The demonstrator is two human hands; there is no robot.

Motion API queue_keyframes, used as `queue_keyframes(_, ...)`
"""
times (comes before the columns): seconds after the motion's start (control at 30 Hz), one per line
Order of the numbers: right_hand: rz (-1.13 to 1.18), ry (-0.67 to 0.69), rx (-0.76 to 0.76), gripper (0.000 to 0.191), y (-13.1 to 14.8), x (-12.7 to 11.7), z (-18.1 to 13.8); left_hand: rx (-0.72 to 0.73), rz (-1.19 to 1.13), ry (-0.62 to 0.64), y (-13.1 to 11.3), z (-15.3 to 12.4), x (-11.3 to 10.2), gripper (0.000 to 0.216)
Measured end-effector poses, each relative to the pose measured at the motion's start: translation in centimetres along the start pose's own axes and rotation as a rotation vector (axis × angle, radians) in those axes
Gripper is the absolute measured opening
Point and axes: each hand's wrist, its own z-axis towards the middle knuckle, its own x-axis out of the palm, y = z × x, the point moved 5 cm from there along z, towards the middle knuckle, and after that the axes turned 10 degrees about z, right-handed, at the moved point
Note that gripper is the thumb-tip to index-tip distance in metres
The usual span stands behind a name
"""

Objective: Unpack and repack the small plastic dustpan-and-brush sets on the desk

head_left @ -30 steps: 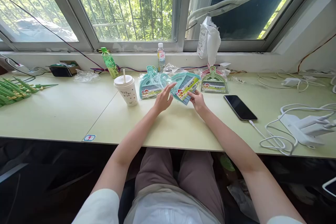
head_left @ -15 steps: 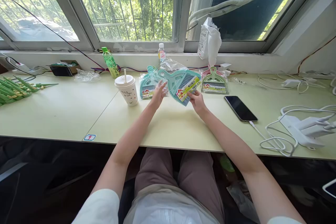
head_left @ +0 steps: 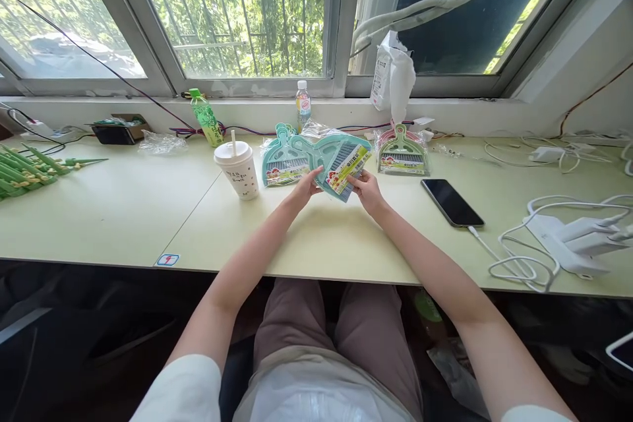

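Note:
Between my hands is a teal dustpan and brush set in clear plastic wrap, tilted, with a yellow-green label across its grey bristles. My left hand grips its lower left edge, thumb on top. On its right side, my right hand pinches the bristle end by the label. Behind it on the left, another wrapped teal dustpan set lies on the table and is partly covered. Farther right, an olive-green dustpan set with a pink one beneath it lies near the wall.
A lidded paper cup with a straw stands left of my left hand. Two bottles, a green one and a clear one, are by the sill. At right lie a phone and a white power strip with cables.
My left hand has moved from beside the dustpan set onto its lower left edge and closed there. The set has shifted slightly left, still in my right hand.

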Motion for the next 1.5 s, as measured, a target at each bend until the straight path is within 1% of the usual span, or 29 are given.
queue_keyframes(0.07, 0.008, 0.005, 0.005, 0.051, 0.1, 0.1, 0.0, 0.059, -0.034, -0.019, -0.5, -0.1, 0.0, 0.031)
queue_keyframes(0.17, -0.001, 0.028, 0.032, 0.051, 0.2, 0.3, 0.0, 0.150, -0.090, -0.092, -1.5, -0.2, -0.8, 0.030)
queue_keyframes(0.23, -0.027, 0.048, 0.062, 0.052, 0.2, 0.4, -0.1, 0.167, -0.102, -0.123, -1.8, -0.2, -1.3, 0.028)
queue_keyframes(0.3, -0.051, 0.072, 0.091, 0.053, 0.1, 0.6, -0.2, 0.148, -0.111, -0.124, -1.7, 0.0, -1.6, 0.027)
queue_keyframes(0.43, -0.044, 0.080, 0.089, 0.053, -0.2, 0.7, -0.4, 0.080, -0.121, -0.081, -0.8, 0.2, -1.2, 0.027)
queue_keyframes(0.57, 0.006, 0.015, 0.036, 0.051, -0.4, 0.9, -0.6, 0.031, -0.112, -0.036, 0.0, 0.1, -0.5, 0.023)
queue_keyframes(0.67, 0.031, -0.043, 0.002, 0.050, -0.3, 1.0, -0.8, -0.004, -0.063, 0.035, 0.4, -0.1, 0.2, 0.023)
queue_keyframes(0.73, 0.045, -0.066, -0.019, 0.049, -0.2, 1.0, -0.8, 0.013, -0.026, 0.100, 0.3, -0.2, 0.8, 0.028)
queue_keyframes(0.8, 0.053, -0.077, -0.033, 0.047, -0.1, 0.8, -0.7, 0.086, 0.006, 0.121, -0.3, -0.2, 0.8, 0.038)
queue_keyframes(0.83, 0.052, -0.078, -0.032, 0.046, 0.0, 0.7, -0.6, 0.135, 0.020, 0.092, -0.8, -0.1, 0.4, 0.042)
queue_keyframes(0.87, 0.049, -0.076, -0.024, 0.046, 0.0, 0.6, -0.5, 0.186, 0.033, 0.034, -1.4, 0.1, -0.2, 0.045)
queue_keyframes(0.93, 0.038, -0.060, 0.005, 0.046, 0.1, 0.3, -0.2, 0.275, 0.055, -0.130, -2.7, 0.4, -2.2, 0.047)
queue_keyframes(1.0, 0.028, -0.031, 0.040, 0.046, 0.0, 0.2, 0.0, 0.344, 0.067, -0.247, -3.9, 0.6, -4.4, 0.048)
queue_keyframes(1.07, 0.014, -0.006, 0.069, 0.045, -0.1, 0.2, 0.0, 0.384, 0.090, -0.307, -4.7, 0.8, -6.1, 0.048)
queue_keyframes(1.13, -0.005, 0.003, 0.088, 0.044, -0.3, 0.1, 0.1, 0.400, 0.145, -0.323, -5.1, 0.9, -7.2, 0.051)
queue_keyframes(1.2, -0.024, -0.002, 0.093, 0.044, -0.4, 0.0, 0.0, 0.397, 0.213, -0.330, -5.0, 1.0, -7.5, 0.050)
queue_keyframes(1.3, -0.038, -0.011, 0.088, 0.043, -0.4, -0.2, 0.0, 0.387, 0.288, -0.354, -4.4, 1.3, -7.3, 0.043)
queue_keyframes(1.43, -0.028, -0.027, 0.076, 0.041, -0.3, -0.3, 0.0, 0.395, 0.288, -0.414, -3.8, 1.6, -7.1, 0.051)
queue_keyframes(1.5, -0.016, -0.030, 0.068, 0.040, -0.4, -0.1, 0.0, 0.416, 0.269, -0.463, -3.9, 1.5, -7.3, 0.050)
